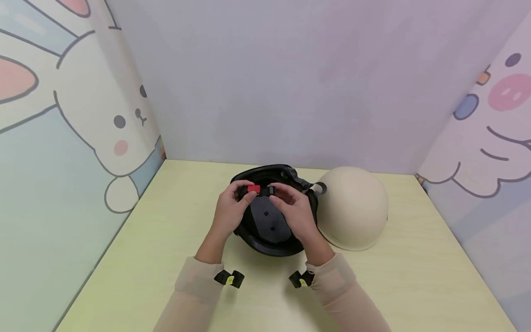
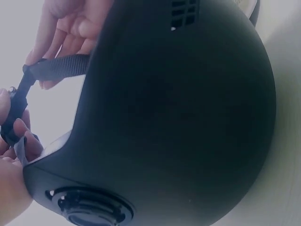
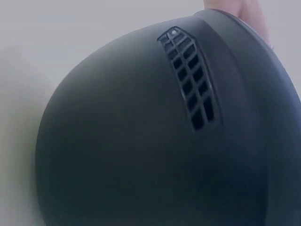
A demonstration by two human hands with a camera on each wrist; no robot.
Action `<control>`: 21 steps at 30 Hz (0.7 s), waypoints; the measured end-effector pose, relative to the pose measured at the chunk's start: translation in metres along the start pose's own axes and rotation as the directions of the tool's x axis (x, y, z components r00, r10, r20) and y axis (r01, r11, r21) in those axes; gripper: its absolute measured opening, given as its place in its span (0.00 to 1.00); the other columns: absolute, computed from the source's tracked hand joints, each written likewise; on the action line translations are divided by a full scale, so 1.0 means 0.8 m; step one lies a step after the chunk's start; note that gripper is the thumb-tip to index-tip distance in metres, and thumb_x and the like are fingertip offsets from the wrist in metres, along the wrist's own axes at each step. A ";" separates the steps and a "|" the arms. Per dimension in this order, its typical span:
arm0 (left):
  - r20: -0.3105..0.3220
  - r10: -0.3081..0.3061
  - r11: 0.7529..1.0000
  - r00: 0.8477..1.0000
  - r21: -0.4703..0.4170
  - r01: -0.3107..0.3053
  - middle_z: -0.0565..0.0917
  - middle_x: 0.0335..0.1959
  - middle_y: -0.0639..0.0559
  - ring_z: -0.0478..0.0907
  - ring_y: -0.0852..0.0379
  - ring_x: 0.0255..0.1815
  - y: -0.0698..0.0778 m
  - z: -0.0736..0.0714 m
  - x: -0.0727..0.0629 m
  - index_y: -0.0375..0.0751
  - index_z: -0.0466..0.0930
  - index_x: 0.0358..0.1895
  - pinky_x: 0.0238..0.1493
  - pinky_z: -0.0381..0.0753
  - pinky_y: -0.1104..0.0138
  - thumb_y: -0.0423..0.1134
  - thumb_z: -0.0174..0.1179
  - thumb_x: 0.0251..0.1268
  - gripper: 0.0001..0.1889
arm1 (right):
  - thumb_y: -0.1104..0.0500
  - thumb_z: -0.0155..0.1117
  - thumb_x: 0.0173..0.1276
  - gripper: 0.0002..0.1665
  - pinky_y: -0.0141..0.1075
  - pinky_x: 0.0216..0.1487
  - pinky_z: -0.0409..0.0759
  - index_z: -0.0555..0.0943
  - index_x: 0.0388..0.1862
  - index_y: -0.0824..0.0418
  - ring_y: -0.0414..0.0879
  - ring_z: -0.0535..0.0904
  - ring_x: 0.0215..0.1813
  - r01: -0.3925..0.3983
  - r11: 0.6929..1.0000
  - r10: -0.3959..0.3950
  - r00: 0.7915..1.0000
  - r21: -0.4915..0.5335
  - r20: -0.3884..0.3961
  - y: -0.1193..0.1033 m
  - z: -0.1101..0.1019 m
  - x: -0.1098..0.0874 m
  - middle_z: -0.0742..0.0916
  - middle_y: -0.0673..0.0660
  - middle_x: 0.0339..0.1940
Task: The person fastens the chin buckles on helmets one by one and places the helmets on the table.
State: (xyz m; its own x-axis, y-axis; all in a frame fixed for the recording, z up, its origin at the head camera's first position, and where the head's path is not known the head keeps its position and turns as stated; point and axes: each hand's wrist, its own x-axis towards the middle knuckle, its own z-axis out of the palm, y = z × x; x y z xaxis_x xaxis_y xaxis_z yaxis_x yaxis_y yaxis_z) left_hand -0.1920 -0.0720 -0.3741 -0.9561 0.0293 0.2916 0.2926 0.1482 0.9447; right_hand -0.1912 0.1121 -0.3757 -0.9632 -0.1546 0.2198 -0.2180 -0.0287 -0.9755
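Note:
A black helmet (image 1: 269,250) lies upside down on the table, its padded inside facing up. Over its opening my left hand (image 1: 228,210) pinches the chin strap buckle with a red part (image 1: 254,189) between thumb and fingers. Close beside it, the thumb and fingers of my right hand (image 1: 297,216) pinch the black end piece (image 1: 271,190) of the strap. The left wrist view shows the ribbed strap (image 2: 61,68) running to the dark buckle (image 2: 16,108), held between both hands. In the right wrist view the vented shell (image 3: 117,136) hides most of the right hand.
A cream helmet (image 1: 354,207) sits dome up, right next to the black one. A loose black strap loop (image 1: 320,187) sticks out between them. The pale yellow table (image 1: 174,221) meets a plain wall (image 1: 265,83) behind and cartoon-printed walls at both sides.

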 end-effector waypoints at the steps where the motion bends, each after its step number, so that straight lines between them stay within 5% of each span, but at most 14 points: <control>1: -0.001 0.000 1.000 1.000 -0.004 0.000 0.81 0.44 0.42 0.74 0.52 0.40 0.000 0.000 0.000 0.33 0.77 0.54 0.40 0.73 0.66 0.37 0.62 0.67 0.16 | 0.63 0.66 0.68 0.20 0.35 0.51 0.77 0.80 0.59 0.63 0.49 0.79 0.53 -0.008 1.000 0.008 1.000 0.012 -0.003 0.001 0.001 0.000 0.84 0.58 0.51; 8: -0.005 -0.024 1.000 1.000 -0.020 0.024 0.82 0.44 0.42 0.77 0.52 0.41 0.000 0.000 -0.002 0.33 0.77 0.53 0.40 0.75 0.68 0.37 0.64 0.66 0.16 | 0.65 0.66 0.67 0.22 0.36 0.50 0.77 0.79 0.59 0.68 0.49 0.79 0.52 -0.077 0.992 0.079 0.997 0.104 -0.020 0.002 0.010 -0.002 0.84 0.60 0.51; 15: 0.040 -0.044 0.999 0.998 0.031 0.042 0.82 0.42 0.42 0.77 0.52 0.38 -0.007 -0.002 -0.003 0.33 0.77 0.51 0.38 0.76 0.68 0.35 0.67 0.62 0.17 | 0.67 0.68 0.65 0.22 0.36 0.49 0.78 0.81 0.58 0.67 0.50 0.80 0.53 -0.104 0.992 0.106 0.994 0.064 -0.022 0.004 0.014 -0.001 0.84 0.60 0.53; 21: 0.016 -0.006 0.998 1.000 0.065 0.005 0.82 0.41 0.43 0.75 0.53 0.35 -0.008 -0.001 -0.003 0.34 0.79 0.50 0.36 0.75 0.67 0.36 0.69 0.60 0.17 | 0.65 0.69 0.65 0.21 0.39 0.51 0.79 0.81 0.57 0.66 0.51 0.81 0.53 -0.077 0.997 0.077 0.997 0.018 0.002 -0.001 0.018 0.001 0.85 0.59 0.52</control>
State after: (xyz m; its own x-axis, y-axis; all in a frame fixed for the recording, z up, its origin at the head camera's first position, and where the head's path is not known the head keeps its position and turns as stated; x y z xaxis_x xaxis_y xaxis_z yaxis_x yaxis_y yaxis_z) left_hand -0.1913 -0.0737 -0.3808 -0.9579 0.0438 0.2837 0.2864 0.2120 0.9343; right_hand -0.1892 0.0976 -0.3748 -0.9767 -0.1584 0.1445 -0.1408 -0.0342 -0.9894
